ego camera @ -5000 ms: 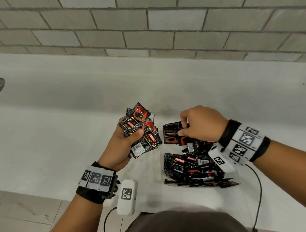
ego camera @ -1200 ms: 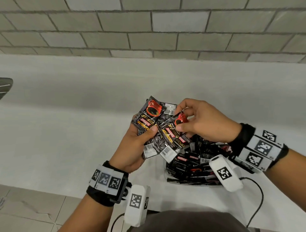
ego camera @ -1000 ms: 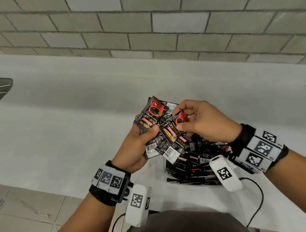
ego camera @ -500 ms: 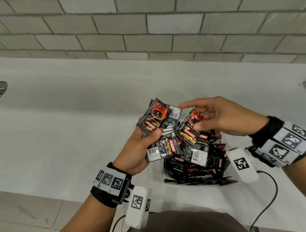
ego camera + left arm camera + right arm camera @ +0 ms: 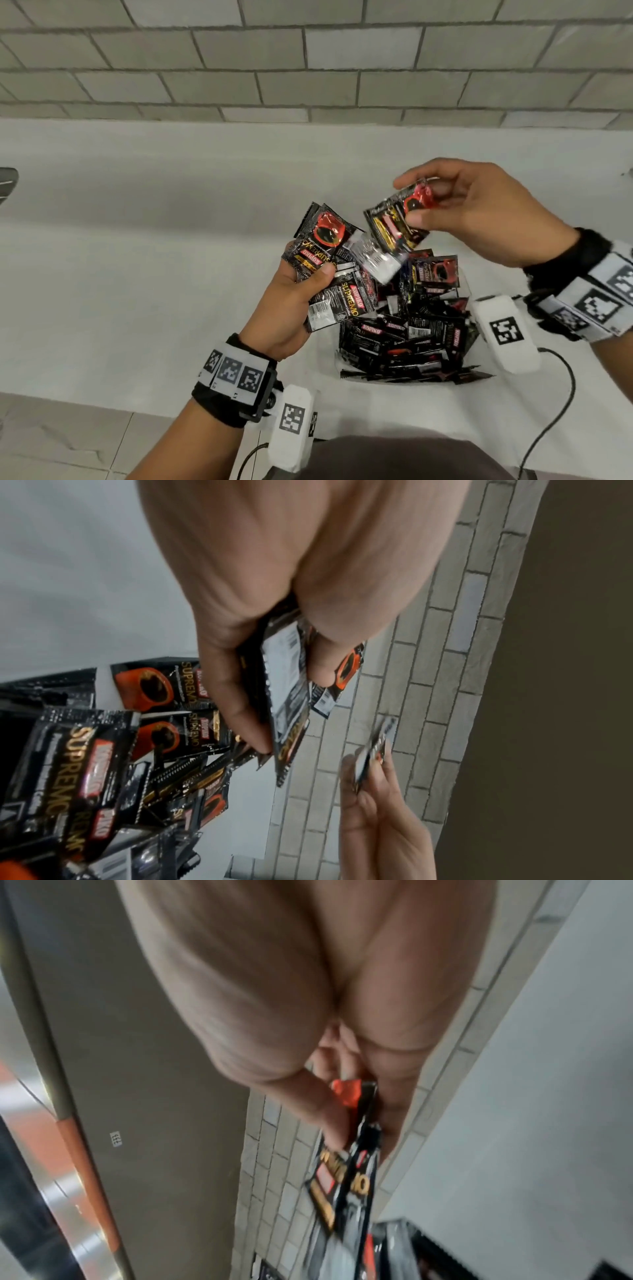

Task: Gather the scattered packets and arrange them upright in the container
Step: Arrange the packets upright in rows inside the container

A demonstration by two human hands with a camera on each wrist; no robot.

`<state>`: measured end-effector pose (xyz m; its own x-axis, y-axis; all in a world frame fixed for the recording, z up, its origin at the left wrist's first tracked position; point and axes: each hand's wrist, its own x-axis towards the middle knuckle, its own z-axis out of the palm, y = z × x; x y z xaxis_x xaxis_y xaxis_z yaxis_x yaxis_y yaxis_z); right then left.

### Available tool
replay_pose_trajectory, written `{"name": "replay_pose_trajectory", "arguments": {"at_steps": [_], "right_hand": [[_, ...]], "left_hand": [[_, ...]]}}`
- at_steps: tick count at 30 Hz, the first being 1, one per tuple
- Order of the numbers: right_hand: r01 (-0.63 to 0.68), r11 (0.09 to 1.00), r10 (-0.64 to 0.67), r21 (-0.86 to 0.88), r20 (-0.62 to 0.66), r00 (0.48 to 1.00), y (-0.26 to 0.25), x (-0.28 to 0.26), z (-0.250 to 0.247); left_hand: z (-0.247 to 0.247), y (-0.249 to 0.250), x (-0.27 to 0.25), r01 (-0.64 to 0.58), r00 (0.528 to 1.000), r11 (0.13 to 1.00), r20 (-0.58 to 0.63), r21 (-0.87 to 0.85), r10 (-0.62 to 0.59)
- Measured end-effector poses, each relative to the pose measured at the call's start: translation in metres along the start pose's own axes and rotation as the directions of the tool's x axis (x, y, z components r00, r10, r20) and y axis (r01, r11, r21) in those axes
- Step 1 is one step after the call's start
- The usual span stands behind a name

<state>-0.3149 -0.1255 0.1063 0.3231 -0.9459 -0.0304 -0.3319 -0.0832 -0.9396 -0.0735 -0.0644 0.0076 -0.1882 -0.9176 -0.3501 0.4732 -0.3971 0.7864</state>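
Observation:
My left hand (image 5: 301, 284) grips a fanned stack of black and red coffee packets (image 5: 329, 267), thumb across the front; in the left wrist view the same stack (image 5: 287, 685) sits between its thumb and fingers. My right hand (image 5: 455, 209) pinches a few packets (image 5: 394, 229) by their top end, lifted above and right of the stack; the right wrist view shows these packets (image 5: 349, 1164) hanging from its fingertips, blurred. Below both hands a clear container (image 5: 467, 279) holds a loose heap of more packets (image 5: 404, 335), lying at mixed angles.
Everything sits on a white counter (image 5: 137, 291) against a grey brick wall (image 5: 308, 61). A cable (image 5: 555, 404) runs from my right wrist device over the counter's near edge. A tiled floor (image 5: 68, 438) shows at lower left.
My right hand has pulled a few packets off the left hand's stack and lifted them up and to the right. The left hand still holds its stack in about the same place.

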Motion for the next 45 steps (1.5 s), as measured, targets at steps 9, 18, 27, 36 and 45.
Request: {"name": "replay_pose_trajectory", "arguments": {"at_steps": [9,18,27,36,45], "right_hand": [[-0.192,0.981,0.194,0.028,-0.092,0.977,0.02,-0.002,0.051],[-0.274,0.959,0.276,-0.069,0.02,0.961,0.021,-0.006,0.051],[-0.23,0.906,0.266,0.354,-0.057,0.962,0.026,-0.002,0.043],[-0.265,0.951,0.27,0.159,-0.007,0.963,0.039,0.005,0.026],[-0.157,0.88,0.229,-0.448,0.111,0.967,0.054,0.019,0.064]], "left_hand": [[0.009,-0.004,0.001,-0.03,0.998,1.0,0.048,-0.007,0.03],[0.003,-0.005,-0.001,-0.03,0.999,0.999,-0.017,0.04,0.031],[-0.006,0.0,0.005,0.074,0.994,0.994,-0.068,-0.083,-0.08],[-0.039,0.02,0.003,-0.065,0.977,0.996,-0.207,-0.054,0.052],[-0.049,0.021,-0.004,-0.074,0.974,0.996,-0.22,-0.044,0.063]]}}
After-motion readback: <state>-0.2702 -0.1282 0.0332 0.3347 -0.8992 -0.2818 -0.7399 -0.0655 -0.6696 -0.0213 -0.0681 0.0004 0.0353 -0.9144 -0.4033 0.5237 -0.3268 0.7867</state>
